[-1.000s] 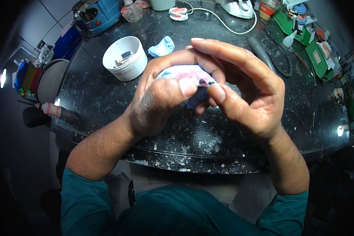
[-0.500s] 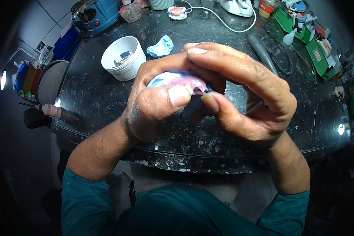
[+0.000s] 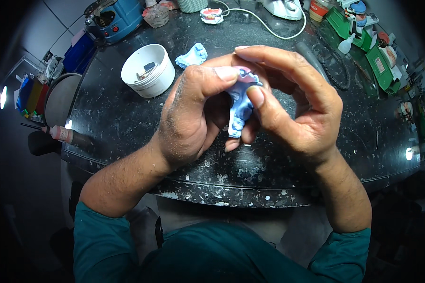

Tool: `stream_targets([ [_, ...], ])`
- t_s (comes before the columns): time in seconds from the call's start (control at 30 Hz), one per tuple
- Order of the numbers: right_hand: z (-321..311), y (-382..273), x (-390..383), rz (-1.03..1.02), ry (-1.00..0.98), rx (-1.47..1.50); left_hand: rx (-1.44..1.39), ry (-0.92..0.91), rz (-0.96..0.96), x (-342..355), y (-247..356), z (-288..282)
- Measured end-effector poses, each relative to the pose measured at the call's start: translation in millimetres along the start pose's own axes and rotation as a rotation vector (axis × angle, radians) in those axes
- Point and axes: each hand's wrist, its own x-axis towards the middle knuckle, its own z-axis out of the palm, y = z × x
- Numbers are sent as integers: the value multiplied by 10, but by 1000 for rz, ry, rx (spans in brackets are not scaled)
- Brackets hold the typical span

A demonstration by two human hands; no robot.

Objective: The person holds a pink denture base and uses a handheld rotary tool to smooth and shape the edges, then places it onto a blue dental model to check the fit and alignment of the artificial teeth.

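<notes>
Between my hands is a blue dental model (image 3: 240,108) with a pink piece on its upper part, tilted so its toothed side shows. My left hand (image 3: 189,108) grips it, thumb at the upper edge and some fingers behind it, partly hidden. My right hand (image 3: 302,104) also holds it, thumb tip pressed near the upper right edge, fingers curved around the back. Just beyond my hands a second light-blue model (image 3: 191,55) lies on the dark worktop (image 3: 104,122), beside a white tub (image 3: 148,83) with small dark and metal bits in it.
At the back stand a blue machine (image 3: 118,21), a pink-and-white model (image 3: 212,15) and a white device (image 3: 284,8) with a cord. A grey handpiece (image 3: 307,55) with coiled cord and green trays (image 3: 383,70) are right; a bottle with brush (image 3: 61,133) is left.
The held model has been turned from a flat, pink-side view to an upright tilt showing more blue. My left thumb has moved up, and my right hand slightly up and left.
</notes>
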Motion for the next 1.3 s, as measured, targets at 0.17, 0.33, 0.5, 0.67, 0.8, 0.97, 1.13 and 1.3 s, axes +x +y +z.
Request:
stream_targets([
  [0.17,-27,55,20,-96,55,-121,59,-36,21,22,-20,-56],
  [0.33,-94,43,76,-298,35,-282,206,-12,35,6,-7,-26],
  [0.5,-74,30,80,-301,39,-330,47,-13,21,-24,-43,-74],
  [0.67,-103,49,89,-333,38,-378,209,25,-19,1,-6,-70],
  [0.8,-114,20,110,-386,26,-420,133,-94,17,-12,-2,-154],
  [0.97,-95,25,117,-438,37,-463,388,-63,204,-68,-44,-205],
  [1.13,-74,55,119,-488,79,-495,1230,-10,695,-144,-59,-365],
  [1.3,-68,3,109,-431,42,-529,1301,-9,729,-165,-70,-378],
])
